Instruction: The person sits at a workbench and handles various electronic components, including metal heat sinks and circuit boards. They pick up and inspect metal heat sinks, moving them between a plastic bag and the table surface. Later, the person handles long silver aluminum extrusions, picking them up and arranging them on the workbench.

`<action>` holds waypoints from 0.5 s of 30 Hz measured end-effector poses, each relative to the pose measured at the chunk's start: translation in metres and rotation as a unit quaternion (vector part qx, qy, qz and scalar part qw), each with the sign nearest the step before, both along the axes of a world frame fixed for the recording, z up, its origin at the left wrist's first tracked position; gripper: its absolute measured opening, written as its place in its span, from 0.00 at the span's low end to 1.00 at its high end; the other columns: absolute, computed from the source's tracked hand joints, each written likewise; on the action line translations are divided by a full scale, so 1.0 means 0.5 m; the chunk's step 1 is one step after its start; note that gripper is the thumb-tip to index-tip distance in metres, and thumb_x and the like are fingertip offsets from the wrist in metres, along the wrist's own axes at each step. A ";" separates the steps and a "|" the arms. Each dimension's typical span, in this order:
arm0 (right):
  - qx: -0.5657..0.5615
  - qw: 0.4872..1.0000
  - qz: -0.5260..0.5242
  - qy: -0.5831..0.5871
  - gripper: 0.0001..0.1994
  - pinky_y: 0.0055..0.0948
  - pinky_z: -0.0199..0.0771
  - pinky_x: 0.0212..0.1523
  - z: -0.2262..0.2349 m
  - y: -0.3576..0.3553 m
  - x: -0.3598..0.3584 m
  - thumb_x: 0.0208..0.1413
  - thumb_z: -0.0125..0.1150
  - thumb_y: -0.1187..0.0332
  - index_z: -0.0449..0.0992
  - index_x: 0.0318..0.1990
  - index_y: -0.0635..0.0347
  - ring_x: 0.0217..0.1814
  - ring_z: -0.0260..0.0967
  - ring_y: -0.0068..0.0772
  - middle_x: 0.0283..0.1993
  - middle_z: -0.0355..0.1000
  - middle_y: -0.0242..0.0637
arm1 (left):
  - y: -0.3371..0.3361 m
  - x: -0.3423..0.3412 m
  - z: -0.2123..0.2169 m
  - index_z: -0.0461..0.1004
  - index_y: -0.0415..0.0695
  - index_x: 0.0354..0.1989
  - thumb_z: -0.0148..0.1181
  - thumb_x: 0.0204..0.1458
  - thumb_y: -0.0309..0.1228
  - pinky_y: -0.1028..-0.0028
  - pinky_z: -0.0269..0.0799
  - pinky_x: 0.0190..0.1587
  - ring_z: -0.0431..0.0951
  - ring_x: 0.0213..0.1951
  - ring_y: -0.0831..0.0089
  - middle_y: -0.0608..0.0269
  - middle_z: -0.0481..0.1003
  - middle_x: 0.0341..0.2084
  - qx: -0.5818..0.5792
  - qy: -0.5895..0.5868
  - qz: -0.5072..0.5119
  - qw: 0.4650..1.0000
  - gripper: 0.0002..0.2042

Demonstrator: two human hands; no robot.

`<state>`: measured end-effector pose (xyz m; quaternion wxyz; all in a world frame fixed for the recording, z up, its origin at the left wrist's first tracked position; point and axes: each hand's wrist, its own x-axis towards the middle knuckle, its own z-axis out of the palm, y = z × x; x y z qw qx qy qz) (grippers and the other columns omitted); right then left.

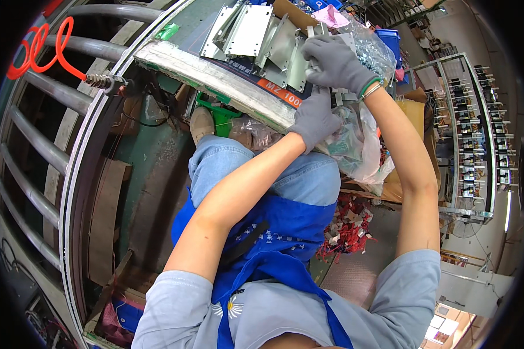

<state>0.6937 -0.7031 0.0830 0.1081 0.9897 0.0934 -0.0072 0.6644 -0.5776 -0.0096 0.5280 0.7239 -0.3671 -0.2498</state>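
Note:
Several silvery bent sheet-metal brackets (251, 32) lie in a row on the bench top, close to both hands. My right hand (337, 63), in a grey glove, is curled at the right end of the row, beside a metal piece (298, 68). What its fingers hold is hidden. Just below and nearer to me, my left hand (315, 119), also gloved in grey, reaches over the bench edge (215, 87) with its fingers together and pointing away from me. Their tips meet the metal parts under the right hand, and I cannot make out what they grip.
Clear plastic bags (355, 139) hang at the bench's right end, near a blue bin (388, 41). Red wires with connectors (352, 224) lie in a heap lower right. Left are metal rollers (43, 142) and a red coiled hose (58, 49). A rack (471, 134) of parts stands right.

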 end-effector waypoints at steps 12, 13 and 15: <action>0.030 0.999 0.001 -0.039 0.15 0.47 0.54 0.65 -0.037 -0.064 -0.077 0.47 0.62 0.53 0.73 0.35 0.52 0.66 0.60 0.39 0.52 0.71 0.28 | 0.067 0.036 -0.010 0.73 0.33 0.40 0.56 0.59 0.38 0.79 0.73 0.24 0.76 0.25 0.75 0.55 0.76 0.30 -0.216 0.559 0.106 0.793 0.16; 0.031 0.999 0.002 -0.038 0.14 0.47 0.54 0.66 -0.036 -0.059 -0.075 0.47 0.62 0.53 0.74 0.35 0.51 0.66 0.60 0.39 0.53 0.71 0.28 | 0.056 0.044 -0.016 0.73 0.34 0.39 0.56 0.60 0.36 0.80 0.71 0.24 0.75 0.25 0.76 0.57 0.75 0.30 -0.258 0.574 0.131 0.766 0.14; 0.010 0.999 -0.002 -0.035 0.17 0.46 0.55 0.66 -0.034 -0.042 -0.080 0.46 0.64 0.52 0.74 0.39 0.50 0.68 0.57 0.39 0.55 0.69 0.28 | 0.041 0.054 -0.035 0.73 0.35 0.38 0.55 0.60 0.34 0.81 0.70 0.24 0.73 0.24 0.77 0.59 0.74 0.28 -0.283 0.596 0.149 0.736 0.12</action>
